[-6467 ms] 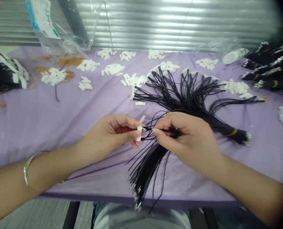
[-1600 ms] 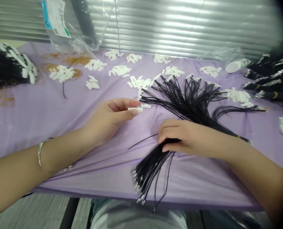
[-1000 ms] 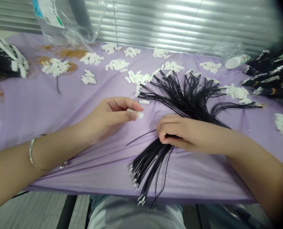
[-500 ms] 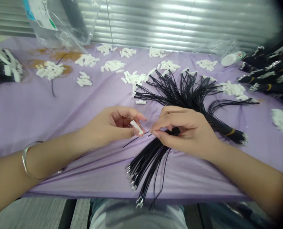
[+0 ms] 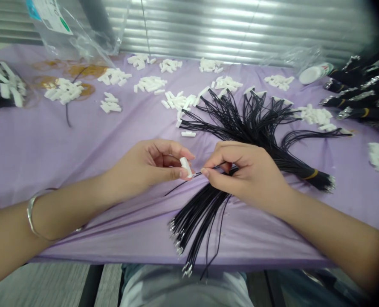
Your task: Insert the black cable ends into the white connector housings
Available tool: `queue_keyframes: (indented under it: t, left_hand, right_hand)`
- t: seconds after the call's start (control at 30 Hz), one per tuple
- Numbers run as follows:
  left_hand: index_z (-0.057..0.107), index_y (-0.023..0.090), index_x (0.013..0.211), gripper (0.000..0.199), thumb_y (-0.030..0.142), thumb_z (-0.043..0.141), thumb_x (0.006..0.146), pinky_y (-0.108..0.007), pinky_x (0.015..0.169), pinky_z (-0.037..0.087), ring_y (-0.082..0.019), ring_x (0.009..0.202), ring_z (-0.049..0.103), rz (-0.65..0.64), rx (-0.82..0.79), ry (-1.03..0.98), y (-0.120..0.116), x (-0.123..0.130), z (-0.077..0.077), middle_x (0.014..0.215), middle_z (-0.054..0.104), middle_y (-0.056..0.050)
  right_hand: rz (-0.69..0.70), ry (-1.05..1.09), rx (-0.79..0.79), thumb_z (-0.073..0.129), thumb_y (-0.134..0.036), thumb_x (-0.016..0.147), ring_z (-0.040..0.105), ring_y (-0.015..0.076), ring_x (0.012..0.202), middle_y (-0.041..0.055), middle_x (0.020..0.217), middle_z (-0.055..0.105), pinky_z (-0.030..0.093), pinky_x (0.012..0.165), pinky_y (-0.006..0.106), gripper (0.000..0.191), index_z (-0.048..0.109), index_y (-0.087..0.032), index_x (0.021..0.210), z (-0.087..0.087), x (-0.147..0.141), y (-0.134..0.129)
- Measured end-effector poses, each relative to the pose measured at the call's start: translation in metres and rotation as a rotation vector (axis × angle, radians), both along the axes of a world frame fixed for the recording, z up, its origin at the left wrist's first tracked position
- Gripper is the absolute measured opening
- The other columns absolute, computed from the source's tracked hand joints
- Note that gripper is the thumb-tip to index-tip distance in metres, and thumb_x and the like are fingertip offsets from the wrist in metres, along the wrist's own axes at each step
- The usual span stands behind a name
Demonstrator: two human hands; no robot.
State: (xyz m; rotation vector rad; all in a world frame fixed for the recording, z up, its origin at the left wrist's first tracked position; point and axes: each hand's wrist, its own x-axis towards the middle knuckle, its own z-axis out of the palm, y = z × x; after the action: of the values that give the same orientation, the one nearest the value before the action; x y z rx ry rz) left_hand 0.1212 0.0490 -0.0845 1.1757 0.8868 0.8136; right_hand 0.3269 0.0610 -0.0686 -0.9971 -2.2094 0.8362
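Between thumb and fingers, my left hand point(image 5: 157, 164) pinches a small white connector point(image 5: 186, 166). Just to its right, my right hand point(image 5: 243, 168) pinches a thin black wire point(image 5: 198, 174), whose tip is at the connector's lower end; whether it has entered cannot be made out. Below my right hand lies a bundle of black wires point(image 5: 197, 213) with silvery ends toward the table's front edge. Behind it rests a larger black wire bundle point(image 5: 272, 155), tied with a yellow band, its far ends fitted with white connectors.
Several piles of white connectors point(image 5: 149, 84) lie across the purple cloth point(image 5: 112, 136). A clear plastic bag point(image 5: 80, 42) stands at the back left. Banded wire bundles point(image 5: 368, 96) and a white round container point(image 5: 311, 74) are at the right.
The white connector has turned more upright in my left fingers. The black wire in my right fingers now shows clearly, its tip up against the connector. The view has shifted slightly.
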Motion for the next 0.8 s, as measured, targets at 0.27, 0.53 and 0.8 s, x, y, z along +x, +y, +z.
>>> queue_keyframes:
  t: [0.27, 0.53, 0.8]
  left_hand:
    - [0.066, 0.018, 0.089, 0.02, 0.015, 0.072, 0.069, -0.021, 0.072, 0.052, -0.012, 0.074, 0.066, 0.042, -0.019, 0.016, 0.0, -0.001, -0.002, 0.076, 0.07, 0.0]
    - [0.067, 0.017, 0.083, 0.017, 0.014, 0.073, 0.067, -0.019, 0.071, 0.051, -0.01, 0.071, 0.064, 0.041, -0.084, -0.016, 0.0, 0.002, 0.001, 0.073, 0.069, 0.001]
    - [0.066, 0.014, 0.084, 0.015, 0.01, 0.071, 0.07, -0.017, 0.073, 0.049, -0.007, 0.07, 0.062, 0.027, -0.117, -0.167, 0.002, 0.002, -0.007, 0.075, 0.067, 0.001]
  right_hand:
    - [0.032, -0.014, 0.079, 0.061, -0.009, 0.071, 0.046, 0.0072, 0.057, -0.0021, 0.06, 0.05, 0.037, 0.051, 0.02, 0.01, 0.065, -0.017, 0.072, 0.001, 0.0, 0.0]
    - [0.051, -0.037, 0.189, 0.058, -0.013, 0.077, 0.046, 0.0079, 0.059, -0.001, 0.061, 0.05, 0.037, 0.056, 0.021, 0.007, 0.065, -0.015, 0.074, -0.003, -0.006, -0.007]
    - [0.062, -0.042, 0.288, 0.056, -0.015, 0.081, 0.046, 0.0094, 0.06, -0.0009, 0.062, 0.048, 0.037, 0.06, 0.023, 0.007, 0.063, -0.016, 0.079, -0.01, -0.01, -0.003]
